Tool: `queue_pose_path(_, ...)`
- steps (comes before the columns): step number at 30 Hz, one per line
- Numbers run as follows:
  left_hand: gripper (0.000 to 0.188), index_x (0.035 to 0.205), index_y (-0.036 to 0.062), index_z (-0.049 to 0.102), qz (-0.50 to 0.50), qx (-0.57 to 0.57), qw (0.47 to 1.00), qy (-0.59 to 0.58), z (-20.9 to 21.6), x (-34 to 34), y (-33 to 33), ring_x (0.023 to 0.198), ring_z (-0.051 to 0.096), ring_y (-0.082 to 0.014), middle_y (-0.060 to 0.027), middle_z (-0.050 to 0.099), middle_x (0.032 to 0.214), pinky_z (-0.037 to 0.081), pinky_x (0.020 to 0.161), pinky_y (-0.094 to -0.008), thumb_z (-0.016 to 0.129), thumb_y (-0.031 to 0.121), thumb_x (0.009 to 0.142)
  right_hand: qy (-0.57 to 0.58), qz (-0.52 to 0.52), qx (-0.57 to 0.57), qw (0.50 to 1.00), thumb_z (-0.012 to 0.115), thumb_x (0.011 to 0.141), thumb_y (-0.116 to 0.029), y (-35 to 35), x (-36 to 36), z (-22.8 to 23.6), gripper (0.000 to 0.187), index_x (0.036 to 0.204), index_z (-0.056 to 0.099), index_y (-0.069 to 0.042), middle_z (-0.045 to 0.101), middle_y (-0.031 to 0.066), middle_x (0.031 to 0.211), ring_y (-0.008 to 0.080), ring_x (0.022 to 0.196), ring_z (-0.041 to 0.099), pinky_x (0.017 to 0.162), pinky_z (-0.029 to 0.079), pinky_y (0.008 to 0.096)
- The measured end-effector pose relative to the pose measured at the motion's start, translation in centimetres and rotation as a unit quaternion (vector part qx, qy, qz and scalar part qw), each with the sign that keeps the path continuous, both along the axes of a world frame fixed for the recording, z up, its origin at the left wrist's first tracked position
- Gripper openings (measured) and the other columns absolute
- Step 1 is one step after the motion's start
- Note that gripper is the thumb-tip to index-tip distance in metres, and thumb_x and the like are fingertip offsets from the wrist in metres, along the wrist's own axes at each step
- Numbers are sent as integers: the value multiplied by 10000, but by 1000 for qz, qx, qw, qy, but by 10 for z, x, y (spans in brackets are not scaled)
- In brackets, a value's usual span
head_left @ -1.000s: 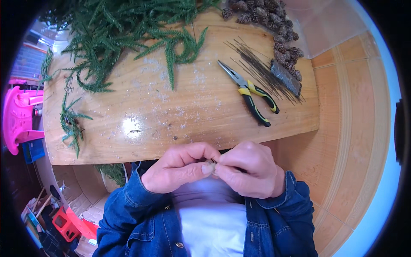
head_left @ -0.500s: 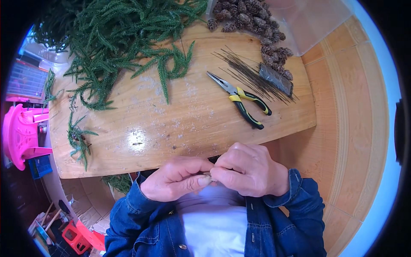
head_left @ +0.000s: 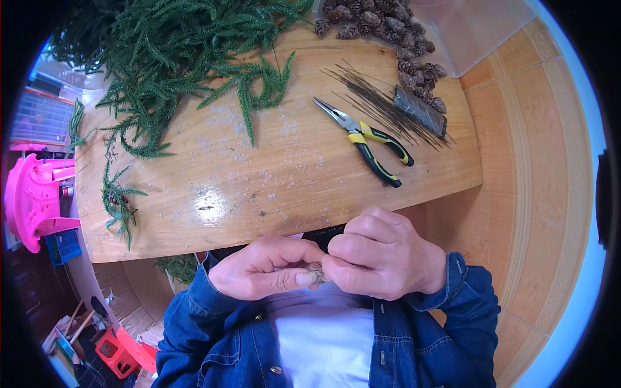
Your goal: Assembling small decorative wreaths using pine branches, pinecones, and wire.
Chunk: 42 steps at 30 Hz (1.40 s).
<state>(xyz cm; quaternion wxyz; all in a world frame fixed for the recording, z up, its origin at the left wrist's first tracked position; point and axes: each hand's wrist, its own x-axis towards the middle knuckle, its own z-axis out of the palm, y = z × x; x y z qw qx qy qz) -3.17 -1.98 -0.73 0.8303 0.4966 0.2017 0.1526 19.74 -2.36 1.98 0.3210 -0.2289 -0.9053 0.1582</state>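
Note:
Just off the near edge of the wooden table, my two hands meet in front of my chest. My left hand (head_left: 268,268) pinches a small brown pine cone (head_left: 317,274) between thumb and fingers; only part of it shows. Close against it, my right hand (head_left: 385,255) is closed, its fingertips at the cone, and whatever lies in its fingers is hidden. Beyond my hands, needle-nose pliers (head_left: 363,139) with yellow and black handles rest on the tabletop, jaws a little apart. Thin brown wires (head_left: 372,100) lie in a loose bundle further back.
Green artificial pine sprigs (head_left: 174,71) pile up at the far left of the table (head_left: 291,187). Pine cones (head_left: 381,22) heap at the far right, by a clear plastic bin (head_left: 479,39). A grey wrapped block (head_left: 420,111) lies across the wires. A pink stool (head_left: 35,200) stands left.
More of the pine cone now shows at my left fingertips. My right hand has shifted slightly right and turned. The view has moved a little; things on the table stay put.

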Motion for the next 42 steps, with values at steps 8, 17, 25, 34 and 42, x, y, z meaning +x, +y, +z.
queue_pose_path(8, 247, 1125, -29, 566, -24, 0, 1000, 6, 1, 4, 1, 870, 553, -146, -69, 596, 903, 440, 794, -274, 535, 152, 958, -21, 30, 3, 999, 653, 613, -148, -2, 4, -1, 189, 769, 575, -75, 521, 14, 758, 175, 649, 501, 555, 401, 293)
queue_pose_path(17, 213, 975, -20, 597, 178, 382, 902, 92, 4, 24, -10, 674, 569, -243, -111, 560, 778, 456, 589, -320, 668, 46, 785, 35, -29, -129, 991, 653, 714, -42, -3, 4, -7, 149, 705, 504, -37, 459, 76, 655, 235, 554, 445, 496, 347, 352)
queue_pose_path(25, 286, 922, -20, 607, 287, 616, 719, 145, -9, 41, -9, 527, 499, -207, -69, 473, 661, 403, 448, -320, 695, -16, 649, 120, -92, -287, 946, 560, 867, -3, -4, 1, -9, 198, 699, 456, -9, 432, 100, 641, 258, 536, 426, 507, 344, 352)
queue_pose_path(34, 300, 923, -32, 602, 303, 632, 695, 159, -14, 43, -5, 527, 504, -218, -76, 473, 656, 402, 448, -323, 702, -23, 640, 144, -134, -419, 886, 540, 929, -90, -5, 3, -9, 199, 752, 499, -8, 457, 51, 660, 152, 570, 448, 530, 358, 286)
queue_pose_path(42, 303, 932, -28, 600, 331, 565, 734, 179, -9, 36, -2, 524, 509, -240, -96, 486, 667, 398, 456, -338, 716, -30, 652, 117, -124, -410, 896, 552, 939, -134, 2, 14, 0, 183, 808, 547, -6, 479, 34, 687, 129, 594, 462, 543, 374, 250)
